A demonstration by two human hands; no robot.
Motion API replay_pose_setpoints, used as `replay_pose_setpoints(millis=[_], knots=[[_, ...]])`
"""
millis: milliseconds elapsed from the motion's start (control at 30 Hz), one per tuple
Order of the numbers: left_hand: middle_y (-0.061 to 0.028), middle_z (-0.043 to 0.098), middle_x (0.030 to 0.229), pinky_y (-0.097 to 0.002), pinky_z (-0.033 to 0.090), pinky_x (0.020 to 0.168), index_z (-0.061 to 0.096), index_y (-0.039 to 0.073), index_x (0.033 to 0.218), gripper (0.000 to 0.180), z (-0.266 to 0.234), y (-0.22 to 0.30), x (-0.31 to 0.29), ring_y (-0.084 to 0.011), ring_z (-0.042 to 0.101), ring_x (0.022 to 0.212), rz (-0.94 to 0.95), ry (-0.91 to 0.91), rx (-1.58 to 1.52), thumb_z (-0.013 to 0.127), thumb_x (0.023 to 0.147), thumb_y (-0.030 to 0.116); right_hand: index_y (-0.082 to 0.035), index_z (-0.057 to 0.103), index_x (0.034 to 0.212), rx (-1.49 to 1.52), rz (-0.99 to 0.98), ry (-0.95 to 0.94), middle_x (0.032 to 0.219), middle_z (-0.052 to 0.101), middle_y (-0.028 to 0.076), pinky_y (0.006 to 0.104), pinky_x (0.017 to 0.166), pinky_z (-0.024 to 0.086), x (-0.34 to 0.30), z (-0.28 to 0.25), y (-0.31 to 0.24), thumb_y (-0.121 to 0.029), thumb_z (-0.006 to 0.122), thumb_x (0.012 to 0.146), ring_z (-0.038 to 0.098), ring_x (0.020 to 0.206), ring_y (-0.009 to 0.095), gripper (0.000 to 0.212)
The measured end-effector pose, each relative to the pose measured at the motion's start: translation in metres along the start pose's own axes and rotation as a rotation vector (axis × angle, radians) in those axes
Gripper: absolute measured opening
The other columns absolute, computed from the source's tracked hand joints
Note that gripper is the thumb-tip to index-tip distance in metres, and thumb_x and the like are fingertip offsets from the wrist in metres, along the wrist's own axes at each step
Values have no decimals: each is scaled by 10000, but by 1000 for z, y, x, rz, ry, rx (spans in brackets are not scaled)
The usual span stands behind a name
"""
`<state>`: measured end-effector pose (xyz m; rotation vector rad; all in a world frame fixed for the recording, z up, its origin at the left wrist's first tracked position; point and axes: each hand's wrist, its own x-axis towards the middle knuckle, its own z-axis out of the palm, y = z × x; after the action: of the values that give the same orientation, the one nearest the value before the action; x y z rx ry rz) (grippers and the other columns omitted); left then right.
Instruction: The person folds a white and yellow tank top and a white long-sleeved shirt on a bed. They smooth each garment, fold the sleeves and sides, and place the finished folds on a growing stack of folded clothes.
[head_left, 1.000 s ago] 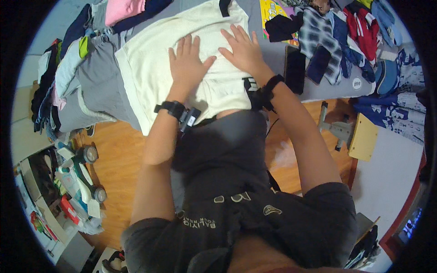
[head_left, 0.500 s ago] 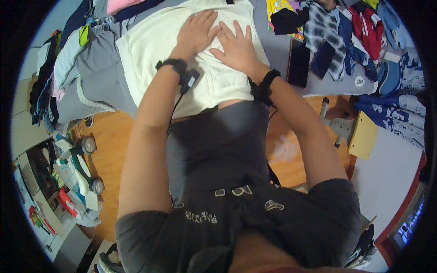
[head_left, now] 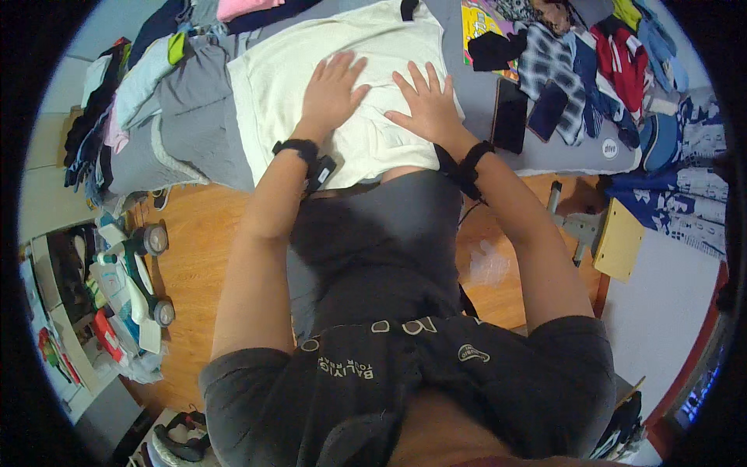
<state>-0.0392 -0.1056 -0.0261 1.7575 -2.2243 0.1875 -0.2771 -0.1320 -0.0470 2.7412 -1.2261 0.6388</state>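
A cream-white knit garment lies spread over the near edge of a grey-covered bed, its lower end against my lap. My left hand rests flat on its middle, fingers stretched out. To the right my right hand is also flat on the cloth with fingers spread, apart from the left. Small creases run through the fabric between and below the palms. A short black strip shows at the garment's far edge. Each wrist wears a black band with a small device or cable.
Two dark phones lie right of the garment. Beyond them are a checked cloth, a red garment and a colourful booklet. Grey clothes pile up at left. A wheeled toy stands on the wooden floor.
My hands have moved apart and slid nearer to me over the cloth. The left one's fingers are now more spread. My view has shifted slightly.
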Motion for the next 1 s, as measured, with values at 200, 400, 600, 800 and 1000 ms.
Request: replay_pose_setpoints(millis=[200, 400, 600, 800, 1000], knots=[[-144, 384, 1557, -501, 254, 1177, 440, 119, 1474, 565, -32, -80, -70, -353, 357, 1418, -164, 28, 83, 513, 983, 389, -203, 458, 1488, -50, 23, -198, 1562, 351, 203, 762, 1059, 202, 13, -18, -5, -657, 552, 878, 281, 1437, 482, 767], [-255, 548, 1225, -441, 396, 1003, 540, -65, 1274, 518, -43, -84, -148, -380, 509, 1141, -819, 353, -353, 658, 889, 261, -143, 513, 1433, -11, 77, -317, 1495, 450, 164, 624, 1116, 276, 78, -43, -25, -438, 596, 922, 382, 1397, 386, 595], [-211, 589, 1120, -392, 483, 862, 554, -106, 1188, 569, -39, -94, -179, -287, 576, 997, -1097, 192, -616, 724, 840, 311, -191, 439, 1492, 24, -79, -92, 1552, 392, 120, 619, 1145, 245, 116, -5, -70, -446, 552, 958, 305, 1454, 358, 602], [-214, 594, 1196, -371, 500, 870, 506, -94, 1289, 645, -52, -105, -160, -265, 600, 1046, -1163, 52, -850, 747, 848, 310, -259, 351, 1549, -58, -36, -323, 1622, 287, 98, 708, 1140, 170, 108, 27, -75, -550, 499, 964, 189, 1510, 363, 670], [-216, 565, 1335, -384, 511, 971, 364, -38, 1452, 642, -90, -91, -123, -282, 601, 1174, -1096, -28, -1276, 677, 921, 140, -269, 355, 1548, -23, -54, -161, 1618, 304, 82, 708, 1129, 186, 94, 23, -66, -542, 492, 960, 227, 1496, 374, 663]])
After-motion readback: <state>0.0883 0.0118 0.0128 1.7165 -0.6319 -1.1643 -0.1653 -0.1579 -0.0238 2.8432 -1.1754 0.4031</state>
